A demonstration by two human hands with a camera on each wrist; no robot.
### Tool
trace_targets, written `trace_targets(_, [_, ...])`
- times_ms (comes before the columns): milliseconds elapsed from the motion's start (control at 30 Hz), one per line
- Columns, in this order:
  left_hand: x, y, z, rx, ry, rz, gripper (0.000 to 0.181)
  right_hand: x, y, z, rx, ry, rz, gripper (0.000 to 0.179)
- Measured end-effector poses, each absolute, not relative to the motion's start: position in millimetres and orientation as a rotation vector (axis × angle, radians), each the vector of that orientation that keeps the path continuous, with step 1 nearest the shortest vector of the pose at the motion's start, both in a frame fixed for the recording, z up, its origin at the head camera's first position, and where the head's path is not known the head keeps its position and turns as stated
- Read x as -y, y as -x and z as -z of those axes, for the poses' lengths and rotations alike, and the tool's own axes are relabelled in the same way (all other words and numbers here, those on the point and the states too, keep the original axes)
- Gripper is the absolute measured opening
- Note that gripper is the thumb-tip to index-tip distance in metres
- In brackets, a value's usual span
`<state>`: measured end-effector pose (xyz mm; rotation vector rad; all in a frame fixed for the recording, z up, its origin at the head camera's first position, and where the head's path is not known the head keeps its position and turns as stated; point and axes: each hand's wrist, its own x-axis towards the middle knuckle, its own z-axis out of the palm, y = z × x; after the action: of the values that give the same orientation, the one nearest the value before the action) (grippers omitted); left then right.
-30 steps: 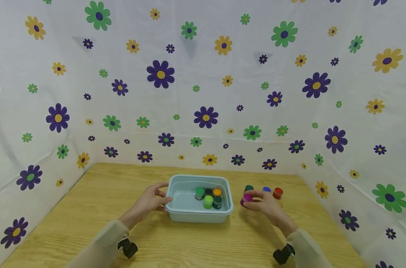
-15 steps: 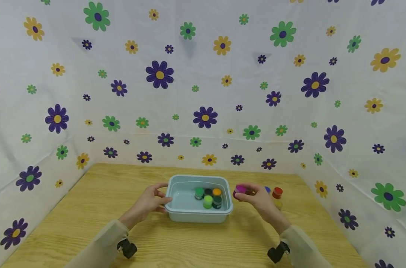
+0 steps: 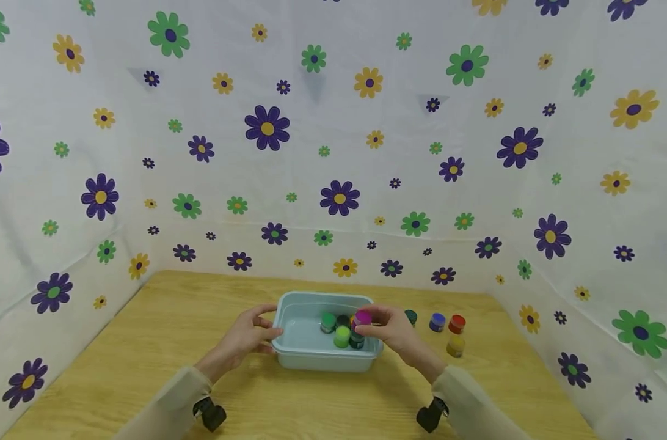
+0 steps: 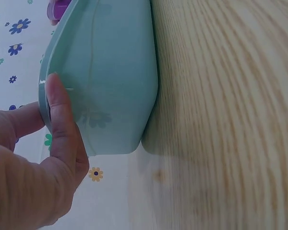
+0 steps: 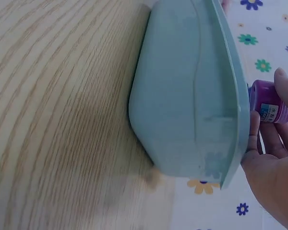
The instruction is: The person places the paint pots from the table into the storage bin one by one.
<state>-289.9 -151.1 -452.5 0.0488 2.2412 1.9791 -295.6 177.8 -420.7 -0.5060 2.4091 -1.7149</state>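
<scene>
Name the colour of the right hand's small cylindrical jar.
The jar is purple; best view: right wrist.

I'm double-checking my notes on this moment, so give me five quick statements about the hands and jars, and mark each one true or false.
1. The right hand holds the purple jar. True.
2. The left hand holds a jar too. False: it grips the left end of the bin.
3. The light green jar is in the bin. True.
4. The red jar is in the bin as well. False: it stands on the table, right of the bin.
5. The yellow jar stands nearer the person than the red jar. True.
</scene>
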Motion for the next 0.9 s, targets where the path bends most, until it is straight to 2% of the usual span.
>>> trace_targets(900, [151, 292, 454, -2.269, -0.061, -1.953, 0.061, -118, 324, 432, -2.606, 0.572, 1.323, 0.040])
